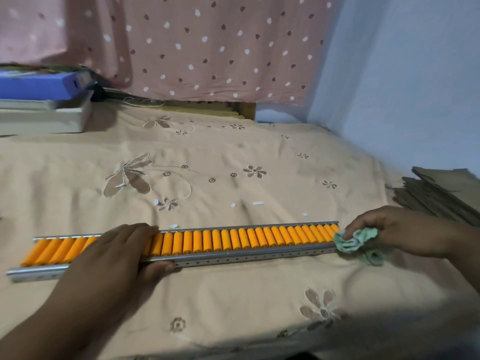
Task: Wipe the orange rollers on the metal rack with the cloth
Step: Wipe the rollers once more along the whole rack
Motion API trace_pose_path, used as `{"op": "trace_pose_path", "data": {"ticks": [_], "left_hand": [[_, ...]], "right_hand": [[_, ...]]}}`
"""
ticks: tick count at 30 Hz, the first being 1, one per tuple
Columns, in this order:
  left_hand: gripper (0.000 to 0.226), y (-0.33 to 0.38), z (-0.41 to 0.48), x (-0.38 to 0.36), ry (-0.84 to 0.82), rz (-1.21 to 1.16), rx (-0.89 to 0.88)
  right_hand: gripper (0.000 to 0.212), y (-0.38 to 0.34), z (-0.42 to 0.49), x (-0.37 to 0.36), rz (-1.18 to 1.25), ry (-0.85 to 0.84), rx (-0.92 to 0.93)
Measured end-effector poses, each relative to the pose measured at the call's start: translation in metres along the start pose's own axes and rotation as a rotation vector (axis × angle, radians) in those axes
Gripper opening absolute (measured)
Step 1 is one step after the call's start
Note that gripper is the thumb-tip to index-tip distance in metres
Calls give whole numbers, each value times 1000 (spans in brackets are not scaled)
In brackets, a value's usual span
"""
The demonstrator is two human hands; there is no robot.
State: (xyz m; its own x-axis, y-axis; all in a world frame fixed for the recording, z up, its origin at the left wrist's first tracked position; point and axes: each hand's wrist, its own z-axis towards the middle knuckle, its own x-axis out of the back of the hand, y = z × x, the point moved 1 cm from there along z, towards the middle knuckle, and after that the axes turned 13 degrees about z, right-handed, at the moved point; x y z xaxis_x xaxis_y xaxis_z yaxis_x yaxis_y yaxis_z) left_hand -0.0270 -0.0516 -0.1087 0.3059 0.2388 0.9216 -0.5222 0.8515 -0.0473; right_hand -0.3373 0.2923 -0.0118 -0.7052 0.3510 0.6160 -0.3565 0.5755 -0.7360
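- Because the metal rack [233,255] lies on a soft, wrinkled bedsheet [207,157] and not on a firm top, it can rock or slide as the wiping pushes along it; the left hand [117,252] spans it left of centre, fingers over the far rail and thumb hooked on the near rail, so that grip is the only anchor.
- The right hand [397,231] has its fingers closed around the bunched green cloth [355,241], which touches the rack's right end, so pressure there can tip the long rack or slip off the end.
- The orange rollers [246,239] probably spin freely, so the cloth may roll them without rubbing them clean.
- The rollers beneath the left hand stay unwiped unless it shifts.
- The small paper scraps [257,203] just beyond the rack could catch in the cloth.
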Motion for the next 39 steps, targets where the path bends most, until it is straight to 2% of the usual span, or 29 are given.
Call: {"op": "trace_pose_path", "data": {"ticks": [2, 4, 6, 7, 9, 11, 13, 16, 23, 30, 33, 36, 39], "left_hand": [[67, 1, -1, 6, -7, -18, 4], [65, 2, -1, 9, -21, -29, 0], [64, 3, -2, 10, -20, -26, 0], [64, 3, -2, 11, -21, -25, 3], [64, 4, -2, 11, -29, -20, 8], [65, 5, -2, 11, -36, -23, 14], [65, 5, -2, 11, -42, -14, 13], [66, 5, -2, 11, -47, -2, 9], [62, 6, -3, 13, -12, -12, 11], [67, 3, -3, 9, -23, -49, 22], [76, 3, -6, 9, 2, -115, 59], [87, 3, -5, 10, 8, -218, 112], [72, 0, -3, 8, 19, -176, 29]], "right_hand": [[21, -8, 6, 14, 130, 75, -1], [16, -14, 12, 24, 310, 289, 68], [16, -15, 20, 27, 217, 522, 177], [19, -20, 22, 19, 125, 554, 194], [33, -26, 27, -12, -28, 486, 195], [41, -25, 33, -50, -321, 401, 227], [52, -21, 36, -81, -559, 395, 306], [63, -28, 37, -112, -565, 418, 325], [51, -89, 50, -180, -631, 355, 387], [31, -164, 55, -252, -621, 287, 502], [39, -182, 56, -268, -535, 227, 565], [44, -189, 46, -258, -291, 115, 562], [33, -185, 25, -235, 28, 20, 521]]}}
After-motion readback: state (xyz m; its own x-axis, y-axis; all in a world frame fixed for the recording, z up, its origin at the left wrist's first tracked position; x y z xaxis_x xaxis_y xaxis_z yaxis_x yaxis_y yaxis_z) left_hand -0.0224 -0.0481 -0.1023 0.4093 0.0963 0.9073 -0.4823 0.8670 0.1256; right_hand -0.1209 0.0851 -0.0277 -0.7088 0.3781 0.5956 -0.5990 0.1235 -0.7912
